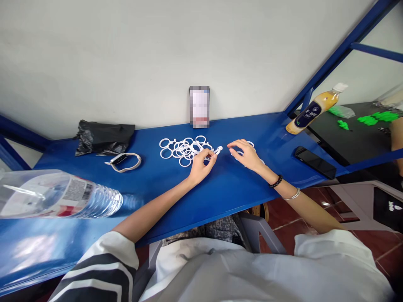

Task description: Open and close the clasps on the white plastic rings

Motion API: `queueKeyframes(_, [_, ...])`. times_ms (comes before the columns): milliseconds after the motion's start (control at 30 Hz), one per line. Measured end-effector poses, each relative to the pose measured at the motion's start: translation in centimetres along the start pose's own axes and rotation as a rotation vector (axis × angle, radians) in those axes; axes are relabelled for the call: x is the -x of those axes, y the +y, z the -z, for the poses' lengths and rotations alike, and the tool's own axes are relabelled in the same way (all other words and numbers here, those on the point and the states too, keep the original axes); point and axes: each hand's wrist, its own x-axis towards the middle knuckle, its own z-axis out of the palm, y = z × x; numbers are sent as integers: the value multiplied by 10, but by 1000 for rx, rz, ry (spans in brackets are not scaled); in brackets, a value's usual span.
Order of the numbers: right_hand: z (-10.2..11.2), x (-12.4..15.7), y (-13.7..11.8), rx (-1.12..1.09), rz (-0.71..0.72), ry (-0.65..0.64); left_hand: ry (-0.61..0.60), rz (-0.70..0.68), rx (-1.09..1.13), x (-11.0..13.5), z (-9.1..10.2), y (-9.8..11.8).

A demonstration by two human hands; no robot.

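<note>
The left hand (201, 167) pinches a white ringed piece (219, 149), the right hand (248, 156), fingers apart, at three o'clock, blue tabletop (217, 195) spanning to its six-o'clock edge.

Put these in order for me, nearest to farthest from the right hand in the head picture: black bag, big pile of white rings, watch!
From the right hand:
1. Big pile of white rings: just to its left.
2. Watch: farther left, past the pile.
3. Black bag: left too, behind the watch, near the wall.
</note>
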Motion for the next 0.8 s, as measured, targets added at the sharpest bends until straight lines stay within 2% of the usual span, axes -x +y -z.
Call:
queueKeyframes(133, [-10,-16,-12,-529,-198,-118,47,-194,-177,-2,2,-4])
queueKeyframes(233, [-19,-29,-18,-740,-294,-195,12,-345,-353,-7,6,-12])
queueKeyframes(433, [-37,-48,-20,-817,-356,-111,-55,-470,-566,-12,11,-19])
queueKeyframes(600, [-40,-50,-14,-883,-382,-81,-20,-424,-618,-11,11,-18])
queueKeyframes(800, [-33,-42,-16,-927,-382,-60,40,-357,-628,-10,11,-22])
